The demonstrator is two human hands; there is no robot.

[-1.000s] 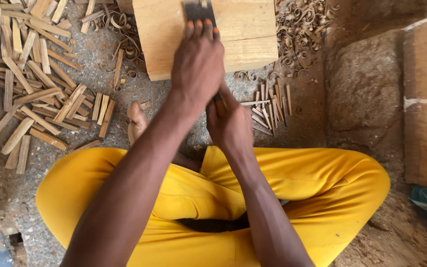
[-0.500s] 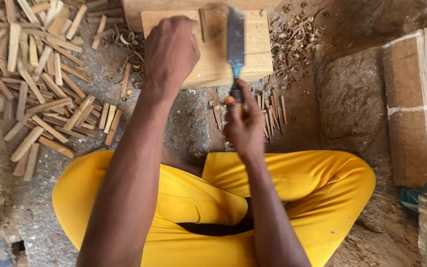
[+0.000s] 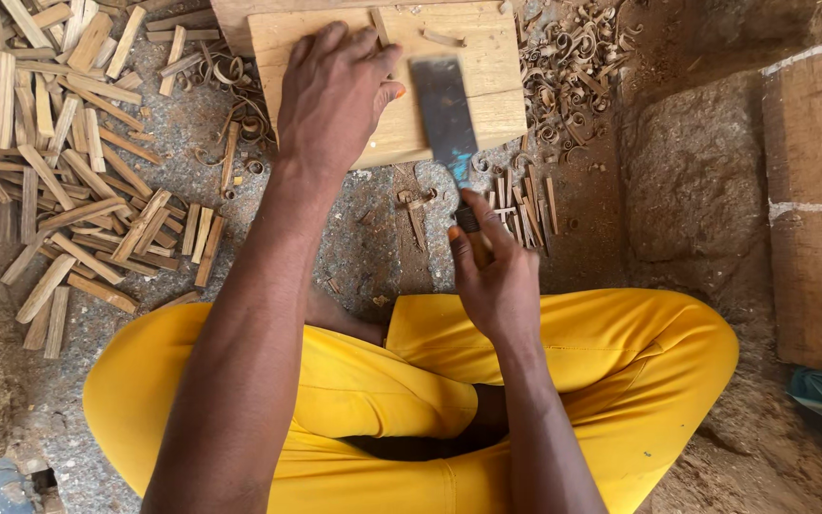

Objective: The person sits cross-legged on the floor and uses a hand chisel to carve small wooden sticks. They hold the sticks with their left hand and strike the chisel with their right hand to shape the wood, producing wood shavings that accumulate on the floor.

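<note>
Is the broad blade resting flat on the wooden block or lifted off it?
Lifted, apparently: the blade is tilted above the wooden block, held by its handle in the right hand. Actual contact cannot be told.

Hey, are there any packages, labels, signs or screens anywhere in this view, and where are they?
None show: no package, label, sign or screen.
Wooden block: top centre, pale, rectangular, under the left hand.
Blade: flat, grey, held by the right hand.
</note>
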